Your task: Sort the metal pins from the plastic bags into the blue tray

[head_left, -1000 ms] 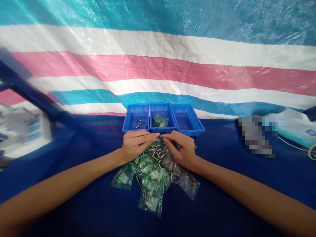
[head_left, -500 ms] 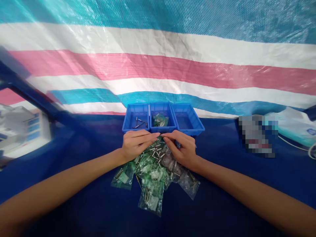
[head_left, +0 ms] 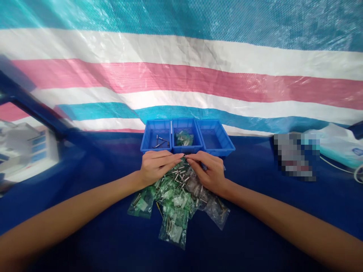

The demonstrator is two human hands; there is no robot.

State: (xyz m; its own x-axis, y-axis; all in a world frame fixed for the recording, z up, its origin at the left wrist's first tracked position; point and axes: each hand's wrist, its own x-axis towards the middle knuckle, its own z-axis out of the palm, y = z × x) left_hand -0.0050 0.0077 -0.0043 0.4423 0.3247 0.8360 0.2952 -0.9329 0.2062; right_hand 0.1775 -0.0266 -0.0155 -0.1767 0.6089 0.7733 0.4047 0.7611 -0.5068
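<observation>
My left hand [head_left: 156,168] and my right hand [head_left: 209,170] meet fingertip to fingertip just in front of the blue bins. Both are closed in a pinch; the small dark thing between them is too tiny to name. Beneath them spreads a heap of green-tinted plastic bags [head_left: 177,200], with clear plastic bags [head_left: 217,213] on its right side. Loose metal pins or screws [head_left: 178,175] lie on top of the heap, below the fingers. Some bags hold similar metal pieces and a white slip.
Three blue bins stand side by side behind my hands. Several metal pieces lie in the left bin [head_left: 147,145], a greenish bag in the middle bin [head_left: 200,141]. The right bin [head_left: 214,136] shows its bare floor. A striped tarp [head_left: 181,75] hangs behind the blue table [head_left: 99,234].
Almost nothing differs. My right hand has shifted very slightly left, and both hands keep their pinch above the heap.
</observation>
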